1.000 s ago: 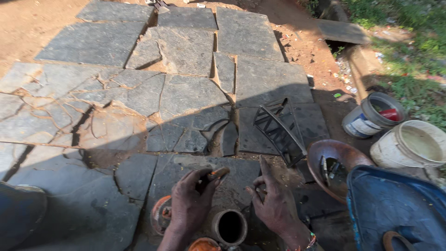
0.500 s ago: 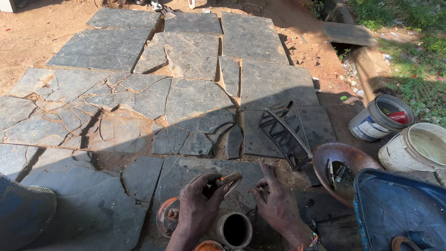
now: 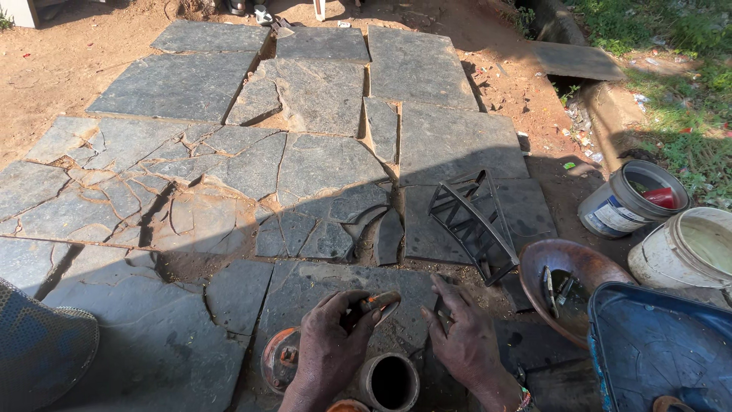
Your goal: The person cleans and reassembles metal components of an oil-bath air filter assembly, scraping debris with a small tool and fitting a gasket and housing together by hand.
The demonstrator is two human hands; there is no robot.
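My left hand [image 3: 329, 347] is closed around a small tool with an orange-brown handle [image 3: 379, 304], its tip pointing right over the grey stone slab [image 3: 305, 286]. My right hand [image 3: 467, 345] rests on the same slab with its fingers spread and nothing clearly in it. Between my wrists stands a dark open metal cylinder [image 3: 390, 381]. A rusty round part [image 3: 279, 358] lies just left of my left wrist.
A black metal frame [image 3: 473, 217] lies on the slabs beyond my right hand. To the right are a rusty bowl with small tools [image 3: 566, 268], a blue tub [image 3: 663, 343], a white bucket [image 3: 690, 248] and a paint can [image 3: 625, 200]. Blue patterned cloth [image 3: 38, 351] fills the lower left.
The view has shifted a little. Both hands stay in the same spot over the slab, and my left hand keeps hold of the small tool.
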